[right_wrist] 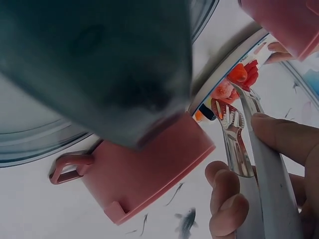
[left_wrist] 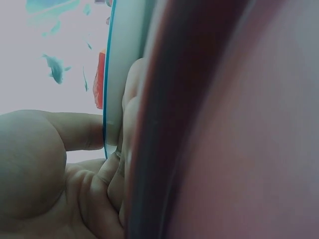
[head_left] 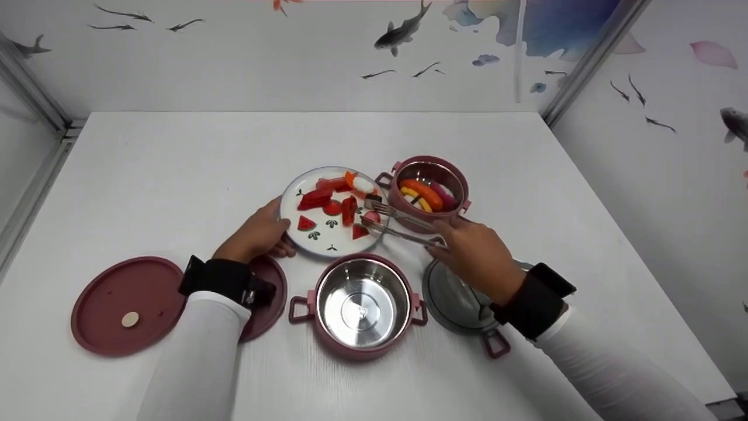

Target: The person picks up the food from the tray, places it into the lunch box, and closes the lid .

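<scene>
My left hand (head_left: 257, 232) grips the left rim of a white plate (head_left: 315, 241) with a blue edge, thumb at the rim and fingers underneath. Several toy food pieces lie on it, among them red slices (head_left: 315, 199) and an orange-and-white piece (head_left: 363, 186). My right hand (head_left: 476, 251) holds metal tongs (head_left: 412, 217) with fork-like ends, which reach over the plate's right side beside a pink round piece (head_left: 371, 217) and a dark piece (head_left: 372, 200). In the right wrist view, the thumb presses one arm of the tongs (right_wrist: 266, 164) and curled fingers hold the other.
A small pink pot (head_left: 431, 161) with colourful food pieces stands right of the plate. Nearer is a larger pot (head_left: 362, 313) with a shiny bare inside. A glass lid (head_left: 456, 301) lies under my right forearm; dark red lids (head_left: 128, 298) lie at the left.
</scene>
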`<state>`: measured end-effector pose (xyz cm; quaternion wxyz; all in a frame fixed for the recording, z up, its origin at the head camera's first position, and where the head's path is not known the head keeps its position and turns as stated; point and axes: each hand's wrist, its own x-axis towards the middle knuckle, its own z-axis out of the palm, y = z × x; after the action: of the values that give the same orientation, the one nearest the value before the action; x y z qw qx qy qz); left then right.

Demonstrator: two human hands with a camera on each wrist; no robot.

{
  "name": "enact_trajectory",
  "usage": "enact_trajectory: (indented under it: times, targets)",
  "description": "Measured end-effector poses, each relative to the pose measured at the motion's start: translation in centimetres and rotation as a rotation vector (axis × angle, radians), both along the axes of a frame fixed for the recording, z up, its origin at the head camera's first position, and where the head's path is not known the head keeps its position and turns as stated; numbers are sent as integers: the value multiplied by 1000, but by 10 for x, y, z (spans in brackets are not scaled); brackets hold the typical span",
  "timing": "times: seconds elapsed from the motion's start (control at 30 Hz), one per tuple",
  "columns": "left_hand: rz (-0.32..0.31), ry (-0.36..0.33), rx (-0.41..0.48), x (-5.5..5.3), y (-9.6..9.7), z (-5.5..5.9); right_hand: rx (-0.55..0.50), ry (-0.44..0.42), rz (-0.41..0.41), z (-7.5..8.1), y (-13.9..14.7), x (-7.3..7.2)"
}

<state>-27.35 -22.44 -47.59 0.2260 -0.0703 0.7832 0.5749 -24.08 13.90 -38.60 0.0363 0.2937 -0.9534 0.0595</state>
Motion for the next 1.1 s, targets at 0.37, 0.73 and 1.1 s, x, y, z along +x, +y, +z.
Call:
enact_trajectory:
  times: [0.37, 0.73, 1.1]
  targets:
    - [-1, 5, 27, 2, 0, 0, -66, -63, -43, 10, 5, 5]
    - [-8, 22, 18, 2, -2, 0, -173, 260, -67, 23, 50, -18]
    - [-1, 20, 17, 1, 0, -5, -160, 238, -153, 4, 70, -39]
